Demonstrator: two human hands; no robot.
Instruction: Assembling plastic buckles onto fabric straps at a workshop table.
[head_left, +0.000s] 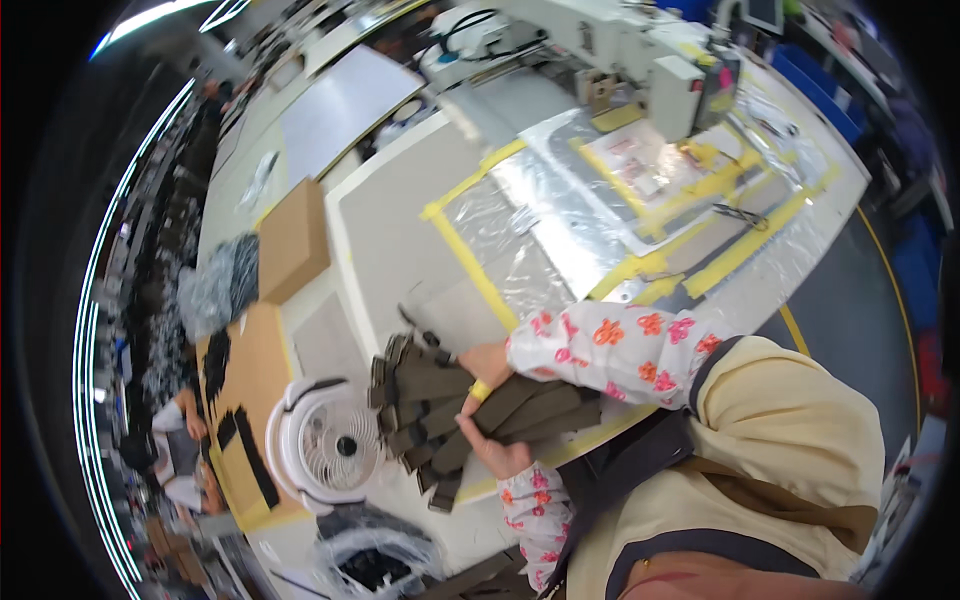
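A thick bundle of dark olive fabric straps [540,408] lies fanned out at the near edge of the table, with darker ends spread toward the fan. My right hand [486,364] is closed over the upper side of the bundle, and a yellow wrap shows on one of its digits. From below, my left hand [500,456] holds the bundle's lower side, one digit lying across the top of the straps. The other fingers of both hands are partly hidden by the fabric. White sleeves with pink and orange flowers cover both forearms.
Next to the strap ends stands a white fan [342,446]. Beyond it are a cardboard box [293,242] and a plastic-wrapped dark bundle [222,285]. A sewing-type machine [672,95] and a metal plate edged with yellow tape [560,215] occupy the far side. Another person [180,455] sits at the left.
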